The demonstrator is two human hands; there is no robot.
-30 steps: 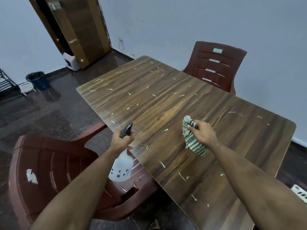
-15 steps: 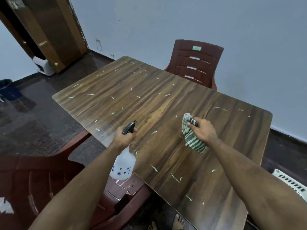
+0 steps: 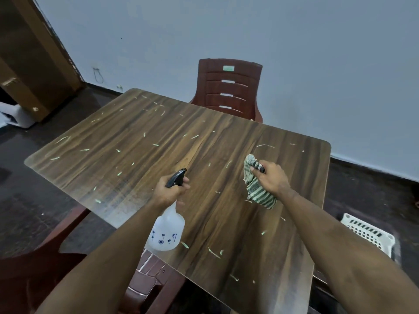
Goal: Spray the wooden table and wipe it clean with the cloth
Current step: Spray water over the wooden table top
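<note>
Table: large rectangular wooden table with dark brown grain [image 3: 127, 155], filling the middle of the view, strewn with small pale green scraps from 10 o'clock to 5 o'clock; judged not yet wiped, since the scraps lie on nearly every part.
Far chair: reddish-brown plastic chair with slatted back [image 3: 229, 89], at 12 o'clock behind the far table edge, pushed close to it.
Near chair: second reddish-brown plastic chair [image 3: 29, 266], at 8 o'clock, partly under the near table edge.
Basket: white plastic basket with slotted wall [image 3: 368, 232], on the floor at 4 o'clock, apart from the table.
Bottle: translucent white plastic spray bottle with black trigger head [image 3: 165, 234], hanging above the near table edge; nozzle toward 1 o'clock, probably so that the spray lands on the middle of the top.
Left hand: left hand [image 3: 170, 191] clenched round the bottle neck, a finger lying at the trigger; bottle body below the grip, toward 6 o'clock.
Cloth: bunched green and white striped cloth [image 3: 256, 189], over the right half of the table, touching it or just above, not possible to tell.
Right hand: right hand [image 3: 272, 180] grasping the cloth tightly; one end out at 11 o'clock of the fist, the larger bunch under the palm at 6 o'clock, held ready for wiping, as judged.
</note>
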